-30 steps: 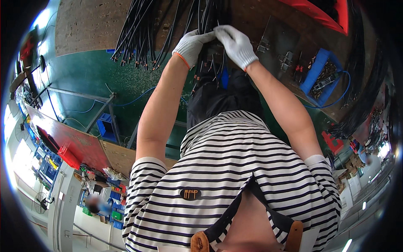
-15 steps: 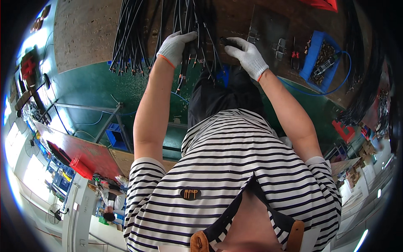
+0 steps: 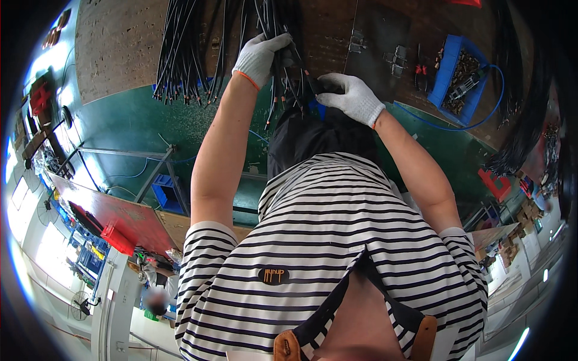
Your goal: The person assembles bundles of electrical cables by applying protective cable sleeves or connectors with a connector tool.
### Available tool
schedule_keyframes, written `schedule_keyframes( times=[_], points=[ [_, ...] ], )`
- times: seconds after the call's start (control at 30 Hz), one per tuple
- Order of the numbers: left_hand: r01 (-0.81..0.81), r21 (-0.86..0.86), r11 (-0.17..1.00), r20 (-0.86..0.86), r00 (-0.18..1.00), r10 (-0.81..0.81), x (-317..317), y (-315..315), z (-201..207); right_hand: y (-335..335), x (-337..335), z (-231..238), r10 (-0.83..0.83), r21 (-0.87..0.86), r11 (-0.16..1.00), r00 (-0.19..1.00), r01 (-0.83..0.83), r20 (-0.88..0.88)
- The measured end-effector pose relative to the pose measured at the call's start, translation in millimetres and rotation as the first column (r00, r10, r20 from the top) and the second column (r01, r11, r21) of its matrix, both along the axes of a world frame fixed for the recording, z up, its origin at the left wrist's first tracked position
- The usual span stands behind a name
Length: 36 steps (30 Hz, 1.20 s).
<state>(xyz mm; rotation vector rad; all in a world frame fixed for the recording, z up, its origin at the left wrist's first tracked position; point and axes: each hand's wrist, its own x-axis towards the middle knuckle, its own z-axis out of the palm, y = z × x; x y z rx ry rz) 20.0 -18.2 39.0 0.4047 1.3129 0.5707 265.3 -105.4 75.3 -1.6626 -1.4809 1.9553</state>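
Left hand (image 3: 257,58): gloved in white knit; fingers bent closed over the gathered cables (image 3: 270,18).
Gathered cables: thin, black, several with copper-coloured ends; running down past the left hand, ends hanging before the dark trousers (image 3: 319,141).
Right hand (image 3: 354,99): also white-gloved; thumb and forefinger curved, a gap showing between them; tips just beside one cable end — contact cannot be told.
Second cable bundle (image 3: 183,54): black, copper-ended; left of the left hand, lying over the table edge.
Table (image 3: 114,48): brown, worn, marked.
Metal fittings (image 3: 395,60): on a dark plate (image 3: 379,30), beyond the right hand.
Pliers (image 3: 420,69): red-handled; between fittings and bin.
Bin (image 3: 444,66): blue, tilted in view; holds small brownish pieces and a metallic tool (image 3: 462,87) — blue hose (image 3: 503,90) alongside.
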Motion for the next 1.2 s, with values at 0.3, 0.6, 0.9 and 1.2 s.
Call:
schedule_keyframes(
  times=[0.3, 0.6, 0.9, 1.2],
  points=[
    [0.019, 0.060, 0.998, -0.059, 0.998, -0.016, 0, -2, -2, -5, 0, -4, -0.034, -0.043, 0.999, 0.996, 0.030, -0.085],
    [0.012, 0.029, 1.000, -0.041, 0.999, -0.011, -4, -1, -6, -6, -7, 6, -0.163, -0.260, 0.957, 0.980, 0.130, -0.111],
    [-0.015, 0.025, 1.000, -0.010, 1.000, 0.015, -5, 3, -5, 3, -20, 7, -0.229, -0.222, 0.954, 0.969, 0.204, -0.091],
    [0.002, -0.004, 1.000, -0.077, 0.997, -0.002, -15, 4, -1, 49, -79, -36, -0.437, -0.300, 0.881, 0.874, 0.367, -0.213]
  ],
)
